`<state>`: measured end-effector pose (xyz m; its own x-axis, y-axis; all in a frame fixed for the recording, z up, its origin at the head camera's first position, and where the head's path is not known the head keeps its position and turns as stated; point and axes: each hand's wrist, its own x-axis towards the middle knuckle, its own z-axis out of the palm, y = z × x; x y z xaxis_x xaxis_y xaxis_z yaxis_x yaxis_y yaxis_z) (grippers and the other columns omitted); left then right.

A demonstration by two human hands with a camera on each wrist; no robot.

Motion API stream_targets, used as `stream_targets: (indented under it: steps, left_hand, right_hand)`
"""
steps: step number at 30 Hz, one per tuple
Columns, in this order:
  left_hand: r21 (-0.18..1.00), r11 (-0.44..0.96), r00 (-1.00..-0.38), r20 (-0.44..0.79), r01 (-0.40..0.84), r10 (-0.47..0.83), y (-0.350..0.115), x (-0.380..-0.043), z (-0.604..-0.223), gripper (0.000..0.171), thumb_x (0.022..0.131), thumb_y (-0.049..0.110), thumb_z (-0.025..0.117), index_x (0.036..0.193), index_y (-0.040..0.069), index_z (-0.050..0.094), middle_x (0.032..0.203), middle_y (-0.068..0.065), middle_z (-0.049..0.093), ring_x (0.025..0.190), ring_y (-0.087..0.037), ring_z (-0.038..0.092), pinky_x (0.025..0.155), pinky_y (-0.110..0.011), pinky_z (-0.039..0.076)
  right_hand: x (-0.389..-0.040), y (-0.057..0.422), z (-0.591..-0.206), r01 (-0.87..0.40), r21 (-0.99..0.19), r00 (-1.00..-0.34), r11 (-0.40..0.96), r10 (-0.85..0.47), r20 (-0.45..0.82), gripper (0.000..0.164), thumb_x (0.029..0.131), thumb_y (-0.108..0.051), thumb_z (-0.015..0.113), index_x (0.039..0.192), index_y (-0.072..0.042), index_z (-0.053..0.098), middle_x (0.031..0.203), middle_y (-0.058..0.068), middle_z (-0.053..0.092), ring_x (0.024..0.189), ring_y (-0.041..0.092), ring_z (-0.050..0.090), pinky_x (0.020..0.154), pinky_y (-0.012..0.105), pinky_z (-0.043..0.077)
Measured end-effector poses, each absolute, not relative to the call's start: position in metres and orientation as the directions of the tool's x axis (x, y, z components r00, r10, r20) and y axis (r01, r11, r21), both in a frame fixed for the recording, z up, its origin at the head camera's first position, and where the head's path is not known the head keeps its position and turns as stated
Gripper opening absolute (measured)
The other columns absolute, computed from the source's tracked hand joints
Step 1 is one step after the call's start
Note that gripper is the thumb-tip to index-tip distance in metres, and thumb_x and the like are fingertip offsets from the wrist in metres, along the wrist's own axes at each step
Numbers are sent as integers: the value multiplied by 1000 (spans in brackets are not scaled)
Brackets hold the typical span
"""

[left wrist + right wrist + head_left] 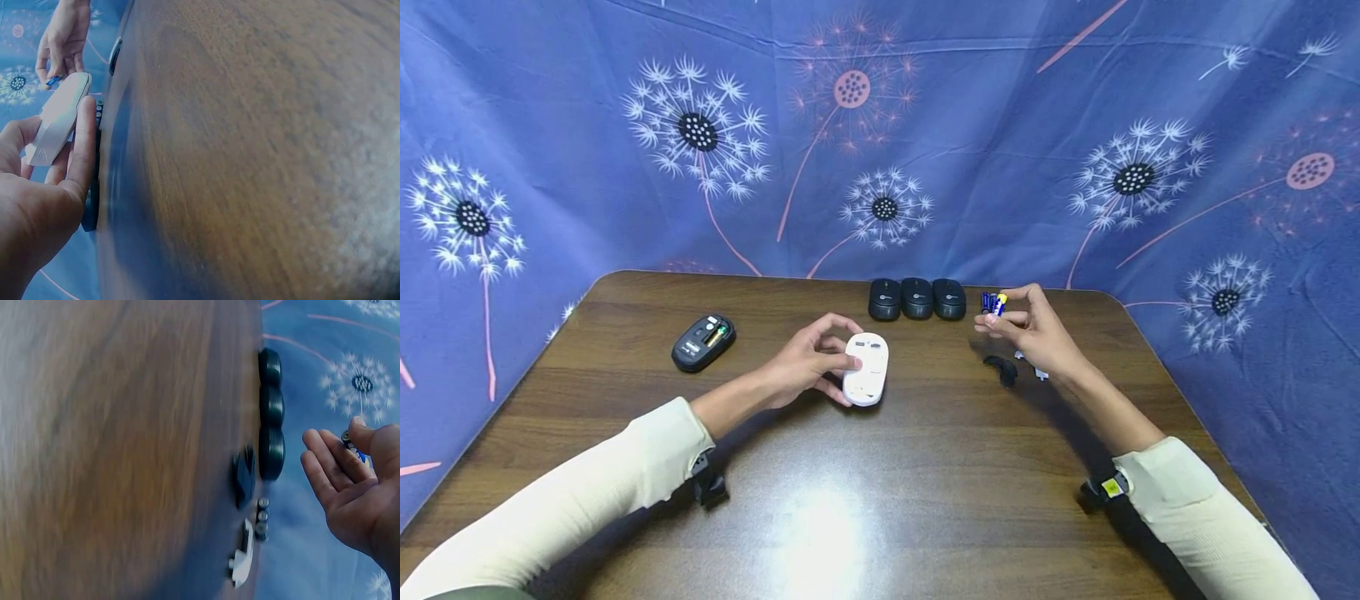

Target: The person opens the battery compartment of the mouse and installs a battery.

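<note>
My left hand (808,362) grips a white computer mouse (867,379) with its underside facing up, thumb lying across that underside. In the left wrist view the mouse (59,119) is seen edge-on between thumb and fingers, raised off the table. My right hand (1037,329) pinches a blue and yellow battery (1000,304) between thumb and fingertips. The same battery (351,445) shows in the right wrist view, partly hidden by the thumb. Below that hand stand a few more batteries (262,517). Black covers (244,478) and a white cover (244,557) lie near them.
Three black mice (917,299) stand side by side at the table's back edge. At the left lies an overturned black mouse (703,342), its compartment uncovered with a battery inside. A blue dandelion-print cloth (970,125) hangs behind the wooden table (955,500).
</note>
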<state>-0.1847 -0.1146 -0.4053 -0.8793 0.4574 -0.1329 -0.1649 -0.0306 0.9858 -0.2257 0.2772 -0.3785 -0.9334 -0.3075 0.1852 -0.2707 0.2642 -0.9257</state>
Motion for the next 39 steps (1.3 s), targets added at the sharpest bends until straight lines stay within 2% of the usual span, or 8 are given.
stream_targets:
  steps: [4,9,12,16,22,32,35,39]
  left_hand:
    - [985,-34,-873,-135,-170,468,-114,-186,-406,53,106,-6,69,153,9,51,112,-12,70,86,-29,78,71,-52,76]
    - [983,-35,-870,-143,-180,473,-114,-186,-405,53,106,-6,68,154,9,51,111,-12,69,84,-29,78,71,-51,76]
    - [982,-38,-869,-148,-187,472,-114,-186,-406,52,106,-6,68,153,9,50,111,-12,69,85,-29,78,71,-51,76]
    - [980,-34,-866,-158,-197,475,-114,-187,-409,52,107,-6,67,153,10,50,111,-12,69,84,-28,79,71,-50,76]
    - [978,-36,-863,-164,-206,477,-112,-188,-410,53,107,-5,68,155,10,49,111,-11,69,87,-28,80,72,-52,76]
    - [976,-34,-871,-176,-215,459,-109,-189,-410,54,105,-5,70,153,11,51,112,-12,68,86,-27,79,73,-53,76]
    - [976,-37,-871,-174,-215,460,-109,-190,-411,53,105,-5,69,153,12,51,113,-12,69,87,-28,79,73,-53,76]
    - [974,-50,-869,-174,-221,463,-108,-190,-412,52,106,-5,69,152,12,51,112,-12,69,87,-29,80,74,-54,76]
  right_hand:
    - [-223,265,-379,-241,-931,-937,275,-317,149,44,114,2,60,147,7,31,128,42,73,103,9,84,96,27,71]
    - [-221,251,-380,-208,-932,-934,297,-342,100,45,115,0,60,150,5,32,132,43,72,105,10,85,101,36,72]
    - [-220,242,-381,-223,-930,-920,291,-379,102,47,115,3,58,151,9,30,132,44,72,108,16,85,105,43,71]
    - [-218,230,-384,-240,-935,-906,261,-407,119,47,113,7,57,151,12,30,129,46,72,109,25,86,106,44,70]
    - [-215,212,-388,-239,-941,-897,240,-426,119,45,114,4,58,150,10,32,130,43,73,113,26,85,106,40,70]
    - [-208,191,-391,-254,-930,-887,266,-448,114,46,115,-2,60,155,9,40,138,33,74,133,45,74,109,18,62]
    - [-207,186,-391,-283,-910,-881,302,-457,122,45,116,-6,61,156,6,44,140,30,75,135,45,73,114,26,63]
    - [-204,177,-392,-332,-863,-876,381,-464,133,46,116,-13,65,157,-2,48,142,21,77,134,40,75,118,50,63]
